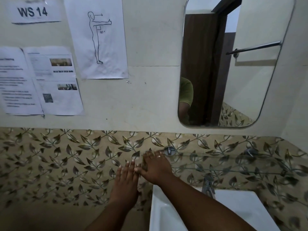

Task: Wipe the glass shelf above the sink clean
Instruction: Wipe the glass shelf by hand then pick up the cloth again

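The glass shelf [225,162] runs along the leaf-patterned tiles above the white sink [165,207], held by two metal brackets [169,150]. My right hand [155,166] lies flat, palm down, on the shelf's left end, with a ring on one finger. My left hand [126,177] is just left of it at the shelf's end, fingers straight and held together, its fingertips almost touching my right thumb. No cloth shows in either hand; anything under my right palm is hidden.
A chrome tap [207,184] stands under the shelf at the back of the sink. A mirror [225,64] hangs above the shelf on the right. Printed sheets [41,80] are taped to the wall on the left.
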